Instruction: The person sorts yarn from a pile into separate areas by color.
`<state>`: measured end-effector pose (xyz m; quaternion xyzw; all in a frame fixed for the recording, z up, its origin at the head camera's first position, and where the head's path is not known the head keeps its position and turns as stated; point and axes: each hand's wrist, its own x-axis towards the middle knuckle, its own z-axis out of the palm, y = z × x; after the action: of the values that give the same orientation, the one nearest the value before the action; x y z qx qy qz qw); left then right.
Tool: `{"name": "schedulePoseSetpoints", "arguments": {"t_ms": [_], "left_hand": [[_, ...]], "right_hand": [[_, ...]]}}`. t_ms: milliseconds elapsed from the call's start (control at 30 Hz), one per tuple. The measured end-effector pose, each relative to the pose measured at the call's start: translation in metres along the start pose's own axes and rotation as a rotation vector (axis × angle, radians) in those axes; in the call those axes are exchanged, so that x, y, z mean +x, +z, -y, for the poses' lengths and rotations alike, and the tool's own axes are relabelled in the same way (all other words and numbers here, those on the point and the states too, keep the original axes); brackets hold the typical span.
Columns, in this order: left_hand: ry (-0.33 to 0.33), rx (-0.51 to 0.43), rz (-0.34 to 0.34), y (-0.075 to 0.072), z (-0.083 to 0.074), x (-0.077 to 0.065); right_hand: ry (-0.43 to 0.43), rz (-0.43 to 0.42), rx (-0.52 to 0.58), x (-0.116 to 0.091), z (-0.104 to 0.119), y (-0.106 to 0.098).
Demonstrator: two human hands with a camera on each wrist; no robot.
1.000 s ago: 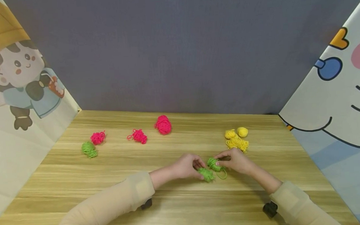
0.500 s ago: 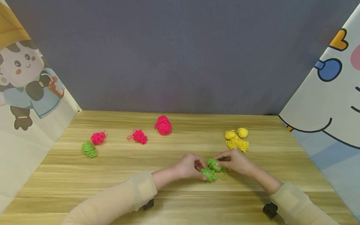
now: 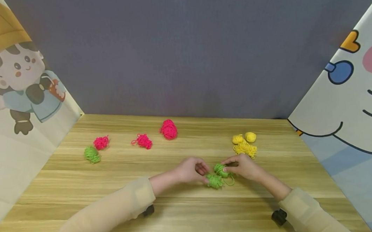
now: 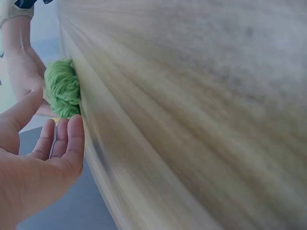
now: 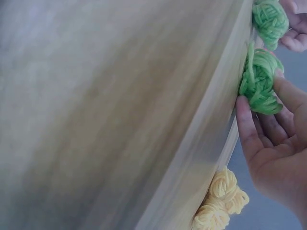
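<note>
Two small green yarn balls lie side by side on the wooden table (image 3: pixel 191 217), close together in front of me. My left hand (image 3: pixel 190 170) is just left of the nearer green yarn ball (image 3: pixel 214 181); its fingers and thumb are spread apart with nothing between them, and in the left wrist view the ball (image 4: pixel 63 88) sits beyond the fingertips. My right hand (image 3: pixel 243 166) holds the other green yarn ball (image 3: pixel 220 170) between thumb and fingers, also visible in the right wrist view as a wound ball (image 5: pixel 261 81). A loose strand loops out below it.
Yellow yarn balls (image 3: pixel 245 148) sit clustered beyond my right hand. Farther left are a large pink yarn ball (image 3: pixel 169 130), a loose pink one (image 3: pixel 144 141), and another pink one (image 3: pixel 101 142) beside a green one (image 3: pixel 92 155). A grey panel (image 3: pixel 182 53) stands behind the table.
My left hand moved the nearer green yarn ball slightly right beside the other, then let go and drew back a little left. The right hand has stayed in place.
</note>
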<state>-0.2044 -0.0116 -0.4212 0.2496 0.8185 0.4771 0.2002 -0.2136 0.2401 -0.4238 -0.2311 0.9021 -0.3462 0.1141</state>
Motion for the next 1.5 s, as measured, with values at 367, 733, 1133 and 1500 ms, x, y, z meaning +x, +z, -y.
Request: {"name": "schedulePoseSetpoints", "arguments": {"t_ms": [367,733,1133,1500], "left_hand": [[0.044,-0.001,-0.001,-0.015,-0.002,-0.014],[0.087,0.048,-0.028,-0.039,-0.005,-0.031],[0.106,0.077,-0.089,-0.06,-0.003,-0.049],[0.117,0.122,-0.182,-0.078,-0.001,-0.069]], "right_hand": [[0.017,-0.01,0.004,-0.001,-0.002,0.001],[0.031,-0.002,0.011,-0.001,-0.001,0.001],[0.025,-0.001,0.024,-0.001,-0.001,0.001],[0.036,0.005,0.023,-0.001,-0.001,0.001]]}}
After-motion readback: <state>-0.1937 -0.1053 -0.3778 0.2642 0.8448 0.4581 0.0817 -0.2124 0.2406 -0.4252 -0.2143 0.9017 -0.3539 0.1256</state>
